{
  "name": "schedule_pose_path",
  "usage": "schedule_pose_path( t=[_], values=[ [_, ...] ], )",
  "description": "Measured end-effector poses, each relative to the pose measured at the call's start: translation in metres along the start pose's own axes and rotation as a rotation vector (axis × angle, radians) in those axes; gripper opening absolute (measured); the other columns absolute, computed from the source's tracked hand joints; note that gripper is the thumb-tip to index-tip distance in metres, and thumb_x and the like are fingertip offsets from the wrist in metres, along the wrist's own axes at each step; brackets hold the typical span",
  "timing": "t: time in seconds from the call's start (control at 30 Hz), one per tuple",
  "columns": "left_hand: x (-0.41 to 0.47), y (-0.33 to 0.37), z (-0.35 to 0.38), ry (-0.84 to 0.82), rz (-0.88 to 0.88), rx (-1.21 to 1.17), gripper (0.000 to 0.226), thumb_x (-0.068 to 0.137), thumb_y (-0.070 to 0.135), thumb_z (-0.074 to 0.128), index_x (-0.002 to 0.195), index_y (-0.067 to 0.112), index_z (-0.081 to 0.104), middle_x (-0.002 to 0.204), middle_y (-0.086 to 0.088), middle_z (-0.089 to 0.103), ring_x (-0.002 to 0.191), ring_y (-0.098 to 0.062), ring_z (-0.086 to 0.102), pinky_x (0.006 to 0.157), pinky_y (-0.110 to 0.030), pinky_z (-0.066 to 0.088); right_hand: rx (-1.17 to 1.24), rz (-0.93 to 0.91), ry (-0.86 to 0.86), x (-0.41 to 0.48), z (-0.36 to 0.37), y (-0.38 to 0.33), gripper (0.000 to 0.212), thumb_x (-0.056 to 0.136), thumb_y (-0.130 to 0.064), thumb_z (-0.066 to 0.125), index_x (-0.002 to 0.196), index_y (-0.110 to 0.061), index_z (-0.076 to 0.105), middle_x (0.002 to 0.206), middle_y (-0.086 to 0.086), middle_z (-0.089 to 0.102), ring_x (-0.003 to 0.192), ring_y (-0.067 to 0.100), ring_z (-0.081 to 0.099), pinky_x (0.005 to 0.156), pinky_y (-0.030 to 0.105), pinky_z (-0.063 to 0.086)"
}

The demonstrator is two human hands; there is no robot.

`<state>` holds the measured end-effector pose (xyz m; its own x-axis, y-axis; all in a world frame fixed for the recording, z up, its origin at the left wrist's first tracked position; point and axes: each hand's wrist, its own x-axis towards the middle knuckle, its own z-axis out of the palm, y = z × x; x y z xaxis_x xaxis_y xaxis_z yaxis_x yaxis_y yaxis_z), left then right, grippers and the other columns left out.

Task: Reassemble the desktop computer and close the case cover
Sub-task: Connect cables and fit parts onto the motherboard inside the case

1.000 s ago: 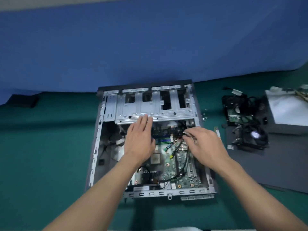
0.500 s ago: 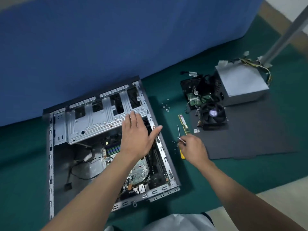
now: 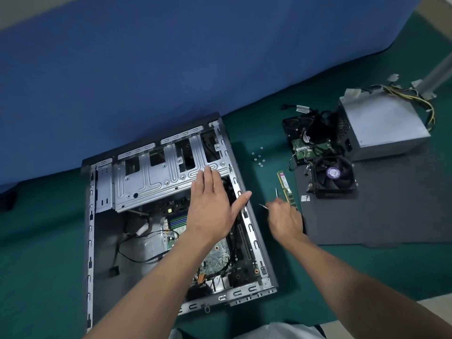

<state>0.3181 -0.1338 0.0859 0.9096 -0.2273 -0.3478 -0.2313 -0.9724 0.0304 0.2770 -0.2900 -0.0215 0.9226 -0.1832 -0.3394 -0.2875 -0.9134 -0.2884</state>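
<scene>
Right hand pinches a thin tool beside the open case; left hand flat over the case.

Right hand [image 3: 286,220] grip is curled closed on a thin metal tool [image 3: 263,206], tip poking out left, knuckles up, forearm coming in from lower right. The hand sits just right of the case rail, at the near end of the RAM stick [image 3: 285,185]. Left hand [image 3: 210,211] grip is apart, palm down, fingers straight. Its fingertips are at the drive cage [image 3: 151,182] edge, the thumb is spread toward the right rail, and it holds nothing. Under it is the motherboard [image 3: 215,260] inside the computer case [image 3: 91,216], which lies on its side, uncovered, on the green tabletop [image 3: 44,228]. To the right are loose screws [image 3: 260,157] and a dark grey cover panel [image 3: 379,216] carrying a fan [image 3: 333,176] and power supply [image 3: 384,123].
</scene>
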Motion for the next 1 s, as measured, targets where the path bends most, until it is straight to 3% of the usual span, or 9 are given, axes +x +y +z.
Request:
schedule_pose_path(
  t=[0.2,0.33,0.4,0.47,0.53,0.7,0.8,0.9,1.0],
  values=[
    [0.001,0.0,-0.001,-0.021,0.0,0.001,0.104,0.083,0.078,0.0,0.151,0.0,-0.004,0.16,-0.018,-0.007,0.148,-0.028,-0.012,0.121,-0.041,-0.006,0.106,0.067,0.014,0.004,-0.006,-0.006,0.018,0.089,-0.001,0.051,0.093,-0.009,0.066,0.096,0.012,0.064,0.087,0.032,0.064,0.067,0.034,0.047],
    [0.001,-0.003,-0.007,-0.045,-0.006,-0.121,0.094,0.09,0.073,0.014,0.154,0.005,0.002,0.161,-0.015,-0.005,0.148,-0.026,-0.01,0.12,-0.038,-0.005,0.556,0.223,0.123,0.005,-0.036,-0.014,0.008,0.089,-0.014,0.064,0.086,-0.014,0.071,0.085,0.01,0.068,0.077,0.029,0.063,0.067,0.03,0.049],
    [0.0,-0.003,-0.014,0.0,-0.025,-0.301,0.077,0.096,0.062,0.029,0.152,0.009,0.022,0.16,-0.014,0.015,0.148,-0.027,0.008,0.121,-0.04,0.008,0.805,0.264,0.172,0.003,-0.06,-0.024,0.01,0.085,-0.016,0.071,0.076,-0.02,0.071,0.075,0.0,0.068,0.071,0.02,0.061,0.064,0.025,0.044],
    [-0.004,-0.002,-0.024,0.119,-0.05,-0.523,0.054,0.098,0.045,0.046,0.143,0.014,0.042,0.143,-0.011,0.049,0.134,-0.029,0.042,0.111,-0.045,0.035,1.083,0.302,0.165,-0.004,-0.085,-0.036,0.013,0.081,-0.016,0.075,0.071,-0.023,0.071,0.071,-0.008,0.068,0.068,0.01,0.061,0.059,0.021,0.042],
    [-0.013,0.002,-0.033,0.263,-0.021,-0.721,0.041,0.096,0.033,0.056,0.135,0.018,0.055,0.122,-0.004,0.066,0.112,-0.024,0.061,0.097,-0.043,0.049,1.381,0.309,0.048,-0.015,-0.106,-0.049,0.01,0.08,-0.011,0.076,0.074,-0.019,0.073,0.064,-0.009,0.066,0.051,0.003,0.053,0.049,0.016,0.038],
    [-0.037,0.002,-0.043,0.476,0.071,-0.975,0.022,0.091,0.019,0.066,0.11,0.027,0.072,0.099,0.018,0.072,0.09,0.003,0.066,0.084,-0.028,0.055,1.924,0.253,-0.363,-0.039,-0.123,-0.078,0.021,0.072,-0.002,0.071,0.092,-0.001,0.065,0.058,-0.002,0.055,0.039,0.003,0.032,0.032,0.016,0.026],
    [-0.048,-0.009,-0.039,0.492,0.061,-1.099,0.024,0.089,0.014,0.068,0.1,0.035,0.073,0.09,0.021,0.073,0.086,0.002,0.068,0.08,-0.028,0.057,2.062,0.304,-0.495,-0.049,-0.117,-0.093,0.027,0.07,-0.004,0.069,0.096,-0.001,0.062,0.063,-0.001,0.055,0.038,0.002,0.031,0.031,0.015,0.026],
    [-0.057,-0.023,-0.029,0.5,-0.007,-1.176,0.018,0.088,0.012,0.069,0.099,0.024,0.077,0.09,0.014,0.074,0.087,-0.004,0.07,0.082,-0.035,0.057,2.095,0.373,-0.56,-0.059,-0.106,-0.109,0.024,0.072,-0.007,0.069,0.095,-0.004,0.063,0.065,-0.002,0.054,0.039,0.003,0.031,0.031,0.015,0.026],
    [-0.066,-0.037,-0.021,0.543,-0.06,-1.139,0.018,0.086,0.01,0.071,0.097,0.022,0.077,0.089,0.013,0.074,0.086,0.0,0.068,0.081,-0.031,0.057,2.091,0.471,-0.581,-0.067,-0.095,-0.129,0.022,0.073,-0.01,0.071,0.093,-0.005,0.065,0.066,-0.001,0.056,0.04,0.003,0.033,0.031,0.016,0.027]
  ],
)
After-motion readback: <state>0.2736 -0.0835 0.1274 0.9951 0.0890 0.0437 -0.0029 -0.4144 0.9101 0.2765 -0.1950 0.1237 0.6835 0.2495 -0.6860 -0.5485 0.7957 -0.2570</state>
